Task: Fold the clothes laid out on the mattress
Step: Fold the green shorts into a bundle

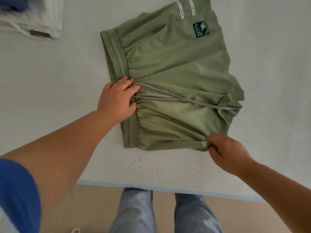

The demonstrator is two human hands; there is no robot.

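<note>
**On the mattress: green shorts, both your hands on them**

Nearest you, at the bottom edge, your legs (pixel 161 212) in light blue trousers stand on a tan floor (pixel 94 207), against the mattress (pixel 50 81) edge. Your left arm wears a blue sleeve (pixel 16 190).

Just beyond the edge, a bear outline (pixel 144 167) is pressed into the white mattress cover.

Your right hand (pixel 227 152) is curled, pinching the near corner of the shorts (pixel 176 64), at a small white tag (pixel 203 144) on the hem.

Your left hand (pixel 117 98) lies farther in, fingers fairly straight, pressing the waistband (pixel 117 61) at its middle. Your two hands are well apart.

The shorts are olive green and lie flat in the middle of the mattress, waistband to your left, legs to your right. A grey drawstring (pixel 185 98) trails from under your left fingers across the fabric toward the right.

Farther off, a dark square patch (pixel 201 29) sits on the far leg, and two white tape strips (pixel 186 10) run along its far edge.

At the far left corner, a pile of pale cloth (pixel 33 19) lies on the mattress, apart from the shorts.
</note>
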